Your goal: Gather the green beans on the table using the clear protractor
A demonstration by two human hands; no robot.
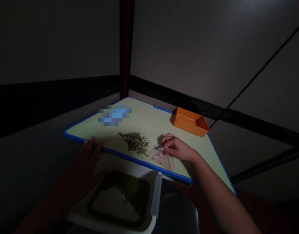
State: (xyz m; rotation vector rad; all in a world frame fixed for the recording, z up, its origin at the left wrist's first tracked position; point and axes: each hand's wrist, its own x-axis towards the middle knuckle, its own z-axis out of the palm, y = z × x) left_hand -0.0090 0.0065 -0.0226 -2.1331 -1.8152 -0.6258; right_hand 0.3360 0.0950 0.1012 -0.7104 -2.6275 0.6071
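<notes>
The right hand (175, 148) is over the pale, blue-edged table (146, 115), its fingers curled in and its thumb close to them; whether it pinches anything small, I cannot tell. Just below its fingertips, near the table's front edge, lies a clear protractor (168, 161) with reddish markings. Beside it, to the left, is a loose pile of small green pieces (136, 143), with a few strays around it. The left hand (87, 159) is in shadow, fingers spread, its fingertips at the front edge; it shows no grip on anything. Below that edge, partly under the left hand, is a white container (152, 226) with more green bits (136, 190) inside. An open orange box (190, 126) sits at the back right, and a blurred blue item (115, 114) at the back left.
</notes>
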